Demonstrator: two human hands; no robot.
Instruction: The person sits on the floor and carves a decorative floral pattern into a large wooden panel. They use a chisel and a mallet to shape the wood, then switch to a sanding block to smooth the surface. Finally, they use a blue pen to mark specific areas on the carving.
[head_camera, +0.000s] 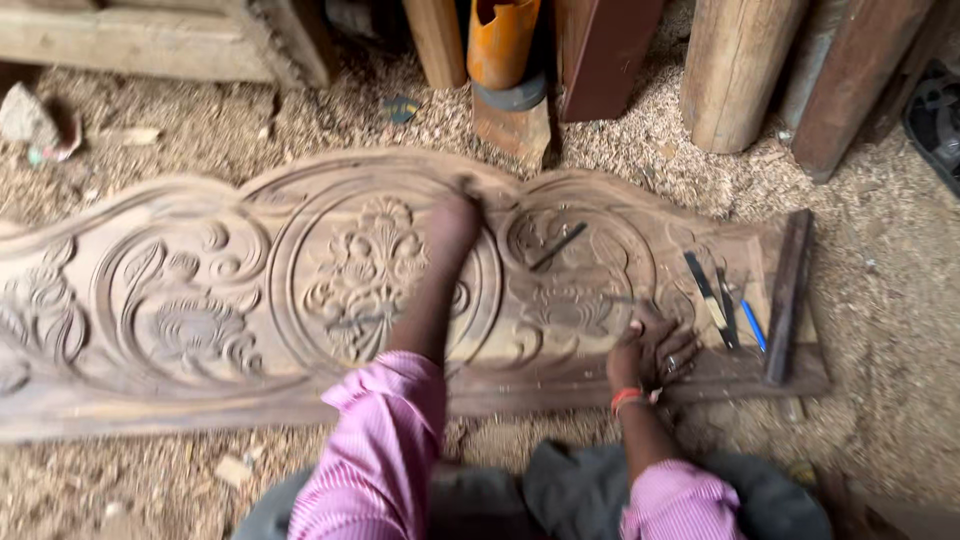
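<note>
Head view: a carved panel lies flat on the sawdust floor, spanning left to right. The left hand reaches out to the round central carving, at its 1 o'clock edge; it is blurred, so whether it grips anything cannot be told. The right hand rests on the panel's near edge, fingers curled loosely, holding nothing visible. At 3 o'clock from it lie chisels and a blue pen. Another tool lies at its 11 o'clock.
</note>
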